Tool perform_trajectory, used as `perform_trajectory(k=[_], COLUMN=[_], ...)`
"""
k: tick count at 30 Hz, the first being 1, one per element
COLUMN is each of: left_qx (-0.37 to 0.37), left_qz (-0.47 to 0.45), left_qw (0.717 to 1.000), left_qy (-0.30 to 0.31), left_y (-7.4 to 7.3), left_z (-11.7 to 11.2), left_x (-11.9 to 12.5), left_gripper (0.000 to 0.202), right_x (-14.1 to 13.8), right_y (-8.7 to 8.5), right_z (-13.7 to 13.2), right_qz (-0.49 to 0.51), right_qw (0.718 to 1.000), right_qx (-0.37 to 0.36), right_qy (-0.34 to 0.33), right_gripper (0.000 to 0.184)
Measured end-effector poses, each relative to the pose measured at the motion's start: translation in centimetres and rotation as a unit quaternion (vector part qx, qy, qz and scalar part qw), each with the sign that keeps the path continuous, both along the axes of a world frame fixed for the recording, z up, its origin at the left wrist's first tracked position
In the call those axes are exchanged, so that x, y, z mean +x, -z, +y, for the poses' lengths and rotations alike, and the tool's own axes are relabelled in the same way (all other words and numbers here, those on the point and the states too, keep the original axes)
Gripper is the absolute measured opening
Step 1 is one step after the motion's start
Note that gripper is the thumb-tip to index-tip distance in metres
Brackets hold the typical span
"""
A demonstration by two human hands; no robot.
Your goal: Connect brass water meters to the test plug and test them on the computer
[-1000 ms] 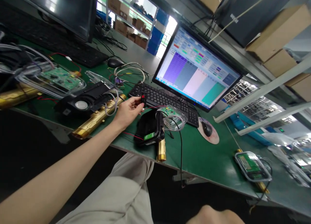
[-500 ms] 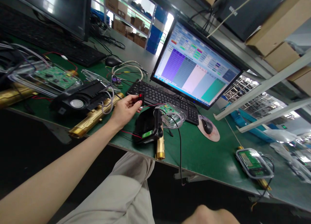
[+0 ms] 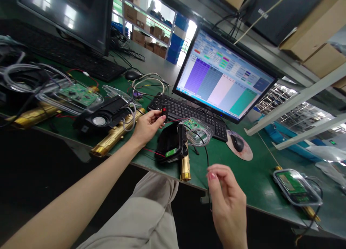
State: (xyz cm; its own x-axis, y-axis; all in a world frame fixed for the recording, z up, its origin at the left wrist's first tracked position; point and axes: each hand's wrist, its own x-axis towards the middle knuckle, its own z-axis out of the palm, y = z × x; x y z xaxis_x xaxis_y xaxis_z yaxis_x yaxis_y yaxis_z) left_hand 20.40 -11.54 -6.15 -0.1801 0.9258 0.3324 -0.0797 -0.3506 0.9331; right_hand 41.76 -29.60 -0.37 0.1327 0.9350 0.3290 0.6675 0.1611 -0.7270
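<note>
My left hand [image 3: 147, 128] pinches a small black part with a red top [image 3: 164, 113] between thumb and fingers, just above the keyboard's near edge. Right beside it is a tilted black meter housing [image 3: 170, 142] with a green label, on a brass pipe body [image 3: 185, 168]. A clear case with a green circuit board [image 3: 196, 126] and coiled grey wires lies behind the housing. My right hand [image 3: 228, 202] is raised at the table's front edge, fingers loosely bent. Its fingertips are near a hanging black cable [image 3: 207, 155]; I cannot tell whether they touch it.
A lit monitor [image 3: 221, 76] stands behind the keyboard [image 3: 186, 114], with a mouse [image 3: 237, 143] on a round pad. More brass meters [image 3: 116, 132] lie to the left. A boxed circuit board [image 3: 296, 186] sits at the right. Shelf struts [image 3: 297, 105] slant across the right side.
My right hand has risen from the bottom edge to near the hanging cable. My left hand keeps its pinch on the small black part. The view has shifted slightly.
</note>
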Motion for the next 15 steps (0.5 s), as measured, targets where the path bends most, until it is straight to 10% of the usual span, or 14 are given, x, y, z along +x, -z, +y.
perform_trajectory(k=[6,15], left_qx=[-0.008,-0.012], left_qz=[-0.01,-0.007], left_qw=[1.0,1.0], left_qy=[0.012,0.02], left_y=[-0.1,0.1], left_z=[-0.2,-0.3], left_x=[0.0,-0.1], left_gripper=[0.033,0.032], right_x=[3.5,12.5], right_y=[3.8,-0.6], right_z=[2.2,0.3], right_qz=[-0.07,0.215], right_qw=[0.989,0.953], right_qx=[-0.129,-0.19], right_qy=[0.001,-0.099], right_gripper=[0.029,0.025])
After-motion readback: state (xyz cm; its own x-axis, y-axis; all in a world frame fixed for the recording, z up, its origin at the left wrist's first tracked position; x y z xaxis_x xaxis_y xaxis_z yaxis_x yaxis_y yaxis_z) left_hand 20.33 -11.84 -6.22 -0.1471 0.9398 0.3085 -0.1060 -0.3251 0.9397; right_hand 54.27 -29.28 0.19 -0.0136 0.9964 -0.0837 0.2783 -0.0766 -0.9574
